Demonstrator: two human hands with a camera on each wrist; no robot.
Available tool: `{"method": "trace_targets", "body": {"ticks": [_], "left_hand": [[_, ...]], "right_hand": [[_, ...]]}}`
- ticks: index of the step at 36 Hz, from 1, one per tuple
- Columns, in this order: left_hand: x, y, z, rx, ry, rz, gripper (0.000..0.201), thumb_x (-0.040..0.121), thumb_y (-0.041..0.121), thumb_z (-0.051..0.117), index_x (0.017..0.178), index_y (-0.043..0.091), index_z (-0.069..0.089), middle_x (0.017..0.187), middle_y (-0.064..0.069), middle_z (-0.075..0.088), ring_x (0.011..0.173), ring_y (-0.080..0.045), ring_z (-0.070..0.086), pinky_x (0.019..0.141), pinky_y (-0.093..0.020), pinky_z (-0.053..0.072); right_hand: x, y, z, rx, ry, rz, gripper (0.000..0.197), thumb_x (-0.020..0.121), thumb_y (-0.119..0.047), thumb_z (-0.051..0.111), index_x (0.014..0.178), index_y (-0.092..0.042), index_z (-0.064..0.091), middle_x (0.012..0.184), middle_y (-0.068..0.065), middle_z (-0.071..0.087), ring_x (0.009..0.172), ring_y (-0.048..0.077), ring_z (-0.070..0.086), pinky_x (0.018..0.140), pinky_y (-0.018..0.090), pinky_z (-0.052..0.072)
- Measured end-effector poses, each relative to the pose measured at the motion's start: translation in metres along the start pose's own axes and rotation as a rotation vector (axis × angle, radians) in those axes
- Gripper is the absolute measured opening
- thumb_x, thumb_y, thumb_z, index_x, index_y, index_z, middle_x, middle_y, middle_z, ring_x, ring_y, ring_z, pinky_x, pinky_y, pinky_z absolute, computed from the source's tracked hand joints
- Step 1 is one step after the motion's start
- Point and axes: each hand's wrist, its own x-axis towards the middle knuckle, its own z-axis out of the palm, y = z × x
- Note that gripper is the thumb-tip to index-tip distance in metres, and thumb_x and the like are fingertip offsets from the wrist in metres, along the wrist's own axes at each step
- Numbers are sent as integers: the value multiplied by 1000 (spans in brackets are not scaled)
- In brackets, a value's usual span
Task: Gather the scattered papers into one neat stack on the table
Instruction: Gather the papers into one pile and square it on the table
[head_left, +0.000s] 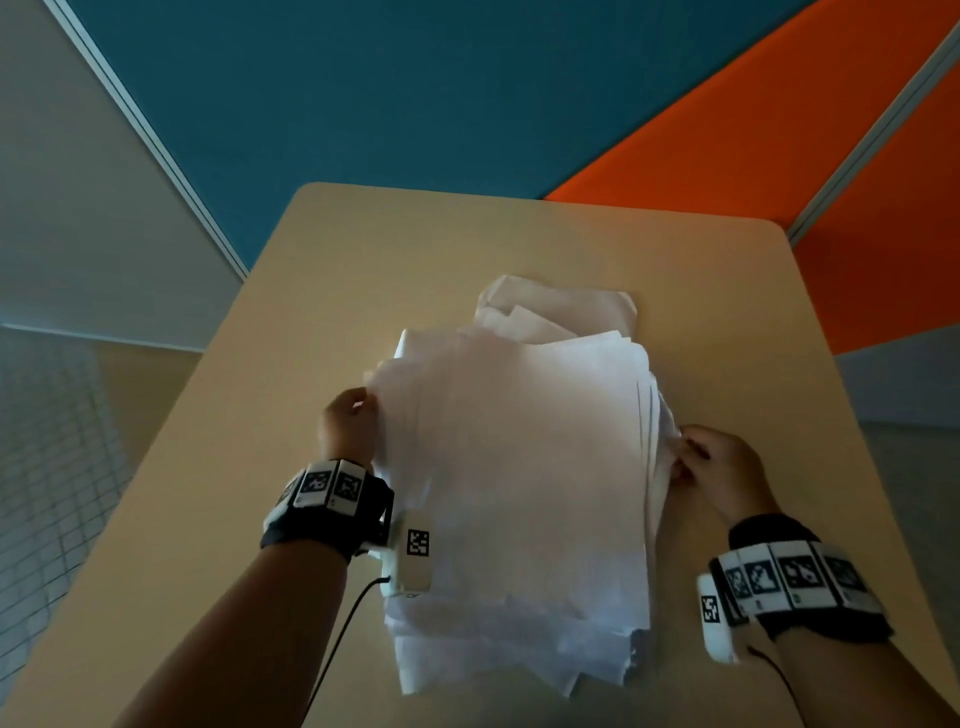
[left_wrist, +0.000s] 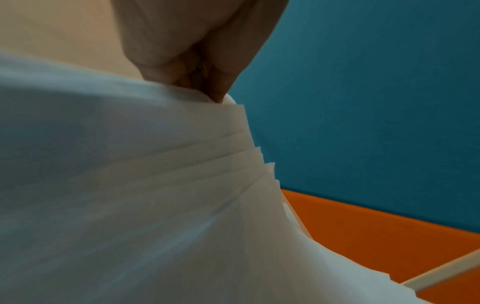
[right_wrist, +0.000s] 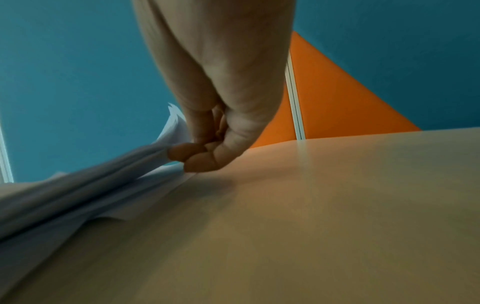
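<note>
The paper stack (head_left: 519, 467) lies mid-counter (head_left: 311, 291), edges uneven. Left hand (head_left: 349, 426) and right hand (head_left: 719, 470) pinch its opposite sides, fingers (right_wrist: 187, 154) curled on the sheets, apparently to square them.

papers (head_left: 519, 467): white sheets, loosely piled mid-table (head_left: 322, 291) | edges uneven, fanned at near and right sides | upper bundle seemed raised off the lower sheets, though blur made that hard to tell | a few crumpled sheets poked out at the far end
</note>
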Motion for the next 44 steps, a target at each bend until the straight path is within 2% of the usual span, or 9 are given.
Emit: {"method": "trace_targets", "body": {"ticks": [7, 11, 15, 21, 24, 29, 34, 40, 44], "left_hand": [[-7, 14, 34, 10, -154, 110, 33, 92, 0, 37, 62, 10, 46, 62, -3, 41, 63, -17, 35, 53, -18, 33], [-11, 16, 28, -5, 3, -9, 33, 97, 21, 35, 118, -2, 43, 104, -16, 52, 104, -26, 48, 75, -25, 33], [-15, 11, 14, 235, 99, -118, 55, 92, 31, 45, 132, -5, 31, 140, -28, 35, 133, -38, 28, 111, -38, 18], [-33, 19, 33, 398, -165, -100, 60, 88, 23, 54, 130, -10, 27, 139, -31, 31, 131, -43, 31, 109, -41, 25], [-33, 19, 36, 399, -303, 13, 66, 85, 17, 57, 138, 5, 21, 135, -29, 35, 127, -47, 33, 107, -47, 27], [-30, 14, 19, 340, -281, 6, 93, 83, 17, 62, 145, 12, -8, 137, -34, 36, 128, -47, 36, 110, -50, 26], [-43, 0, 8, 345, -224, -90, 62, 85, 8, 58, 129, -14, 21, 131, -34, 44, 123, -42, 44, 102, -42, 35], [-72, -3, 18, 529, -308, 67, 67, 85, 1, 48, 142, 4, 13, 136, -29, 30, 125, -46, 32, 108, -44, 25], [-70, 0, 5, 495, -363, 93, 76, 87, 3, 47, 146, 10, -1, 148, -31, 22, 130, -45, 36, 107, -44, 31]], "right_hand": [[10, -22, 20, -22, -46, -7, 18, 90, -10, 52, 82, 0, 64, 79, 18, 65, 71, 25, 54, 58, 31, 35], [9, -18, 21, 26, 15, 139, 27, 95, -19, 44, 103, 0, 62, 102, 23, 67, 91, 36, 61, 78, 39, 45], [-3, -10, 20, 104, 78, 291, 38, 93, -30, 46, 114, 0, 57, 117, 25, 61, 103, 39, 59, 92, 47, 49], [-18, -39, 45, -31, -71, 285, 63, 90, -25, 54, 140, -1, 25, 134, 28, 31, 123, 43, 38, 104, 43, 34], [-22, -47, 51, -146, -126, 231, 76, 89, -26, 55, 147, -10, 8, 139, 26, 25, 125, 43, 33, 109, 43, 28], [-27, -36, 37, -16, -95, 219, 62, 87, -19, 59, 138, -8, 27, 134, 26, 31, 124, 38, 33, 103, 44, 34], [-41, -25, 31, -55, -107, 259, 30, 87, -17, 59, 103, -1, 40, 117, 22, 39, 103, 34, 46, 82, 34, 37], [-57, -46, 46, -74, -179, 234, 77, 85, -18, 61, 144, -4, 14, 137, 23, 26, 124, 38, 37, 104, 39, 38], [-63, -39, 37, 1, -172, 247, 67, 86, -14, 60, 142, -7, 22, 136, 22, 31, 119, 37, 44, 96, 38, 40]]}}
